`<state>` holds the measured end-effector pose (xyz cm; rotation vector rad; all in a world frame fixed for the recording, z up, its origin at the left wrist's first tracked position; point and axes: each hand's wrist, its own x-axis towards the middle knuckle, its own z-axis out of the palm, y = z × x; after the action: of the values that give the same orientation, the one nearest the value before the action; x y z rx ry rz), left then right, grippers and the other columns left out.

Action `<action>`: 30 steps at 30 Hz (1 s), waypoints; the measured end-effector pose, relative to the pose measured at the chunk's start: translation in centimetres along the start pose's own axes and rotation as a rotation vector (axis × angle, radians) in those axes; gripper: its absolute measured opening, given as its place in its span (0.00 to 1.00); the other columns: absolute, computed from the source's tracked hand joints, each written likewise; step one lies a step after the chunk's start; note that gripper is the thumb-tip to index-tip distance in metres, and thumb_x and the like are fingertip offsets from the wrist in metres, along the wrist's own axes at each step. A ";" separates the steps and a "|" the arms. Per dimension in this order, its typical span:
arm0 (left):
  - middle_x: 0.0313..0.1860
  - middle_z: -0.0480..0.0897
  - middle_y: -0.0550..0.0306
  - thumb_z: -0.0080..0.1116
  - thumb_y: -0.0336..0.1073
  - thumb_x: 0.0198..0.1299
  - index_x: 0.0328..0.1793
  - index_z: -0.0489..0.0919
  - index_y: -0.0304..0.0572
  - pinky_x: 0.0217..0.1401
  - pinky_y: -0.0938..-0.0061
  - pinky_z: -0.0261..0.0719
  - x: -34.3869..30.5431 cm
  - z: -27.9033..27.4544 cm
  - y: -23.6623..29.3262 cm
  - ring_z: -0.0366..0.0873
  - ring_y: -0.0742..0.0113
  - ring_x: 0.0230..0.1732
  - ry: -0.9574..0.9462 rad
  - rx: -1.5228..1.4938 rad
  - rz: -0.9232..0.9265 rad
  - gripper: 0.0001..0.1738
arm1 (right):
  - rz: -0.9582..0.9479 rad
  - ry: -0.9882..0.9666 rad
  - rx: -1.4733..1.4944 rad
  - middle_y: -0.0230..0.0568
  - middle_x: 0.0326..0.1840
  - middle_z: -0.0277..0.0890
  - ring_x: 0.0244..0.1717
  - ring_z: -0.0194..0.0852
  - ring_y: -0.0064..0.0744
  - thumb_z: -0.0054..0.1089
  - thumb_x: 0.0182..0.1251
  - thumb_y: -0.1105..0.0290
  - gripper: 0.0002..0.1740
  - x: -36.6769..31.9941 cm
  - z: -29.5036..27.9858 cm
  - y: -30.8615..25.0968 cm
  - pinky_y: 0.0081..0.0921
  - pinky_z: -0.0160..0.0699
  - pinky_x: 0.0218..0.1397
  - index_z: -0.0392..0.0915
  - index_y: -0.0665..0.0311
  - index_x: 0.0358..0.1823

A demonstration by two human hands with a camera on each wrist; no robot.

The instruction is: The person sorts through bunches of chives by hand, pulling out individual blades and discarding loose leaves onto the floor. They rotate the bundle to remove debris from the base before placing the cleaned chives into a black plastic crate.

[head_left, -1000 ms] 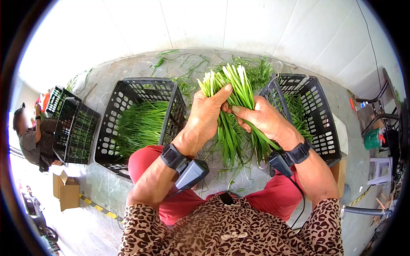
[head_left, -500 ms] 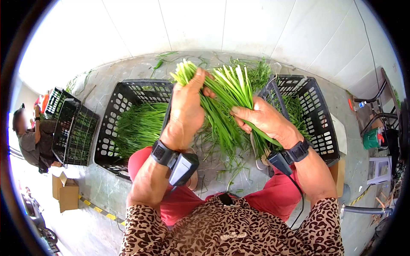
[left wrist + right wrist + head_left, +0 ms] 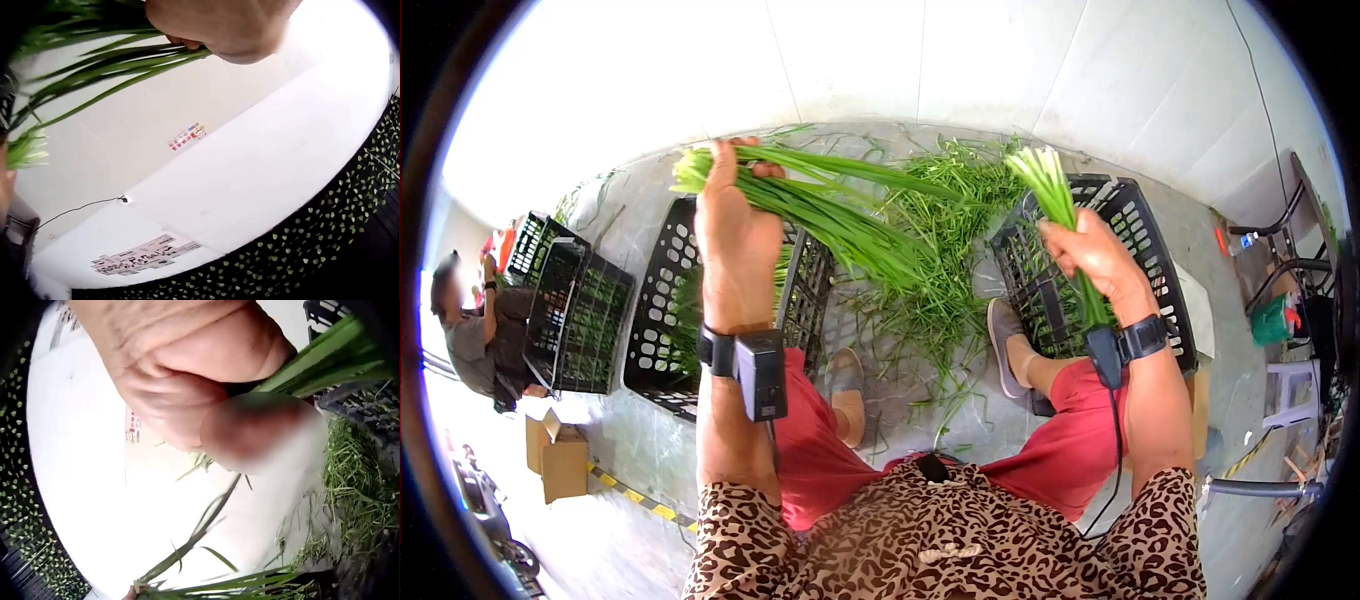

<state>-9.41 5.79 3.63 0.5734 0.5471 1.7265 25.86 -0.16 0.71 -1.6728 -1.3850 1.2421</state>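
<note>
In the head view the left hand (image 3: 738, 225) is raised over the left crate's back edge and grips a bunch of long green stalks (image 3: 840, 220), pale ends to the left, leaves trailing right. The right hand (image 3: 1100, 262) has its fingers curled round a smaller bunch (image 3: 1048, 185), pale ends up, in front of the right crate (image 3: 1145, 240). The two bunches are apart. In the left wrist view, leaves (image 3: 112, 65) hang from the left hand (image 3: 219, 28). Green blades (image 3: 325, 356) pass through the right hand (image 3: 181, 375) in the right wrist view.
Loose green stalks (image 3: 950, 230) lie heaped on the floor between the crates. The left crate (image 3: 662, 330) holds more greens. Two feet in shoes stand between the crates. At the far left a person (image 3: 475, 320) sits beside stacked crates (image 3: 580, 310); a cardboard box (image 3: 560, 462) stands nearby.
The hands have moved apart. The left hand has carried its stalks up and left; the right hand has shifted right with its bunch. More of the floor heap and both feet now show.
</note>
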 end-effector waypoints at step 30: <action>0.21 0.69 0.63 0.61 0.38 0.60 0.38 0.74 0.40 0.28 0.73 0.71 -7.6 3.0 -7.9 0.65 0.72 0.21 -0.271 0.227 -0.579 0.10 | -0.008 -0.572 0.633 0.29 0.22 0.66 0.17 0.57 0.16 0.60 0.65 0.64 0.12 -2.4 4.9 -3.4 0.13 0.59 0.20 0.72 0.66 0.36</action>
<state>-0.10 0.26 0.31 0.7134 0.6429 1.0293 20.02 -2.06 2.57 -0.9082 -1.1039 1.9941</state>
